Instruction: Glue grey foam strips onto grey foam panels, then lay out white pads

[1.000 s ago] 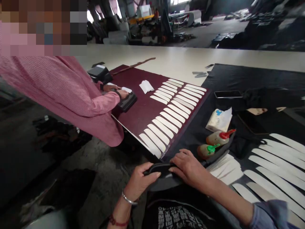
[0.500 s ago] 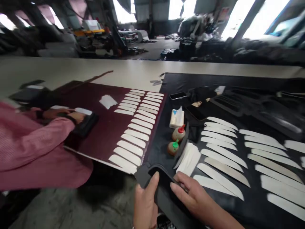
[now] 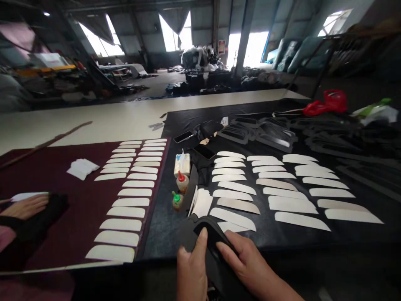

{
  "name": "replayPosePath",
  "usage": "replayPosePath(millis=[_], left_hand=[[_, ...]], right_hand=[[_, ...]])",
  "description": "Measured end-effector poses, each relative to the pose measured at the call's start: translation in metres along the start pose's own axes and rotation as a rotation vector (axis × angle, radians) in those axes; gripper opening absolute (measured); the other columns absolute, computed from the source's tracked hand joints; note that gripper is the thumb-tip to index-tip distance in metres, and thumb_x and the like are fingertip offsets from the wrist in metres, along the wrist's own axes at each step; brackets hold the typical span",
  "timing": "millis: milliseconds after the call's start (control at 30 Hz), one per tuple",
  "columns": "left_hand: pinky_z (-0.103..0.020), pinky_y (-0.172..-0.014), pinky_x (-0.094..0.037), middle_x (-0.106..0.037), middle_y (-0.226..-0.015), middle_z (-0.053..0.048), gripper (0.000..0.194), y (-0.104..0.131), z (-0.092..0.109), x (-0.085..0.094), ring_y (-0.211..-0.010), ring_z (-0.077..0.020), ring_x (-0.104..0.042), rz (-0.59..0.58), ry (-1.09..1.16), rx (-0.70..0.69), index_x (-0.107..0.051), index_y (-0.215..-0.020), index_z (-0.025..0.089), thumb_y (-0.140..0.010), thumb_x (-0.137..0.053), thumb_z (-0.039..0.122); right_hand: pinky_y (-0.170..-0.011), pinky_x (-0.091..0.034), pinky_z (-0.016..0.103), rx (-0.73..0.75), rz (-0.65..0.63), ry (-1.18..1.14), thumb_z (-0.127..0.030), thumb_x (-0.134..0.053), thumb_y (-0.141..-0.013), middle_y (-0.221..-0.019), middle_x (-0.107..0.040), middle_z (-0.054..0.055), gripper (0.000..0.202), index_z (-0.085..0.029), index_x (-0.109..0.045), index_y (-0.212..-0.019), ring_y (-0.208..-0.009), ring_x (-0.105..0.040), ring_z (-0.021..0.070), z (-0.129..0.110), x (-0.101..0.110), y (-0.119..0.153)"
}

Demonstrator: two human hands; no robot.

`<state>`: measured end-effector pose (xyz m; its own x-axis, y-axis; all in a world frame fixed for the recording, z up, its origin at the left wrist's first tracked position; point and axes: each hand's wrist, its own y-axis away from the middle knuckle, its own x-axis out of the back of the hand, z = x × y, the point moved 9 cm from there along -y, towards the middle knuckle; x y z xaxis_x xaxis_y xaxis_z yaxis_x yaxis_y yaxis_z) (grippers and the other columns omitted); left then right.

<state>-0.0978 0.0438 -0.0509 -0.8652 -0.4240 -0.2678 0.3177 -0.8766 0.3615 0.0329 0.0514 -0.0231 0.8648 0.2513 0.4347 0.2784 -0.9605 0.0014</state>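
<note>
A dark curved panel [image 3: 219,267] is held between my two hands at the table's front edge. My left hand [image 3: 194,265] grips its left side, thumb on top. On the right side, my right hand [image 3: 244,261] pinches the panel between thumb and fingers. Just beyond them lies a stack of white strips [image 3: 202,203]. Beside the stack stand a green-capped bottle [image 3: 177,202], a red-capped bottle [image 3: 182,182] and a tissue pack [image 3: 182,164]. Rows of white curved pieces [image 3: 233,205] lie on the black sheet to the right.
More white pieces [image 3: 125,213] lie on the maroon sheet [image 3: 78,209] at left, where another person's hand [image 3: 28,206] rests. Phones [image 3: 183,136], dark cut frames [image 3: 272,136] and a red bag [image 3: 335,101] lie further back.
The view has swung to the right, showing more of the black sheet and less of the other person. Both my hands still hold the dark panel.
</note>
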Motion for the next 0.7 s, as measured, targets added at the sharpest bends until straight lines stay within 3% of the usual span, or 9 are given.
replayPosePath(millis=[200,333,433,533,700], left_hand=[[-0.036,-0.086,-0.051,-0.068,-0.101,-0.007,0.063,0.035,-0.027,-0.087,-0.101,-0.0273,-0.061,-0.073,0.002,-0.053,-0.058,-0.11,0.022,-0.053,-0.078,0.039],[-0.036,-0.088,-0.05,-0.067,-0.103,-0.006,0.059,0.054,-0.054,-0.143,-0.103,-0.027,-0.06,-0.154,-0.004,-0.003,-0.058,-0.109,0.021,-0.056,-0.077,0.039],[-0.038,-0.087,-0.051,-0.066,-0.106,-0.009,0.059,0.068,-0.077,-0.182,-0.101,-0.0276,-0.061,-0.237,0.016,0.072,-0.058,-0.111,0.02,-0.058,-0.077,0.036],[-0.037,-0.081,-0.053,-0.067,-0.104,-0.009,0.061,0.084,-0.098,-0.216,-0.096,-0.0281,-0.063,-0.304,-0.02,0.138,-0.057,-0.111,0.019,-0.056,-0.079,0.036],[-0.032,-0.077,-0.054,-0.071,-0.088,-0.005,0.058,0.107,-0.123,-0.25,-0.087,-0.0247,-0.066,-0.386,-0.151,0.214,-0.058,-0.106,0.014,-0.054,-0.081,0.026]], right_hand=[[-0.059,-0.038,0.022,-0.018,0.08,-0.173,-0.046,-0.039,-0.087,-0.068,-0.051,-0.001,0.035,-0.018,-0.048,-0.069,-0.064,-0.045,0.0119,0.039,0.082,0.041],[-0.056,-0.037,0.021,-0.064,0.016,-0.339,-0.051,-0.045,-0.084,-0.068,-0.049,-0.003,0.037,-0.016,-0.051,-0.074,-0.063,-0.043,0.0107,0.078,0.128,0.073],[-0.052,-0.035,0.02,-0.15,-0.021,-0.459,-0.052,-0.052,-0.079,-0.065,-0.047,-0.003,0.038,-0.015,-0.053,-0.074,-0.059,-0.042,0.0098,0.112,0.153,0.098],[-0.054,-0.036,0.021,-0.182,0.036,-0.555,-0.053,-0.053,-0.078,-0.063,-0.046,-0.004,0.038,-0.014,-0.052,-0.073,-0.058,-0.042,0.01,0.134,0.176,0.116],[-0.055,-0.037,0.024,-0.218,0.145,-0.562,-0.052,-0.052,-0.077,-0.064,-0.045,-0.002,0.039,-0.013,-0.051,-0.073,-0.059,-0.041,0.0115,0.153,0.198,0.125]])
